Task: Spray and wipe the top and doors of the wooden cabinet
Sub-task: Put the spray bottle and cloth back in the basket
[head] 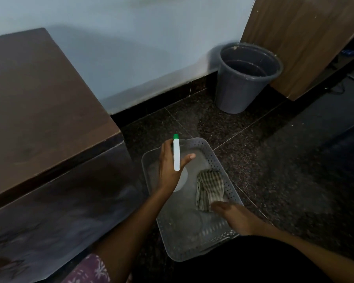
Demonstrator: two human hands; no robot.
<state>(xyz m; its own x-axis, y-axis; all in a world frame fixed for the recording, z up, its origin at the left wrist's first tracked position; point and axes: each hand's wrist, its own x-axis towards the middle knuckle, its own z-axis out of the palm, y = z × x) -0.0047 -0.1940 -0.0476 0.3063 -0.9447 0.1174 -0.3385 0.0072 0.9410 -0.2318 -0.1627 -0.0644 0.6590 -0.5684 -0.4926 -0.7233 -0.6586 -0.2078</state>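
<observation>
There are one wooden cabinet [39, 103], one perforated plastic basket [219, 162], one spray bottle [176, 155], one striped cloth [209, 188], one grey bucket [243, 78], and two hands, left [170, 168] and right [235, 219].

Grey bucket [246, 78] far right by wall, seemingly empty; wood panel [300, 39] just right of it; dark speckled floor [274, 152].

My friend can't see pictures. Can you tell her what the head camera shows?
A person's left hand holds a white spray bottle with a green tip over a grey plastic basket on the dark floor, while the right hand reaches for a striped cloth in it. A dark wooden cabinet stands to the left, a grey bin behind.
</observation>
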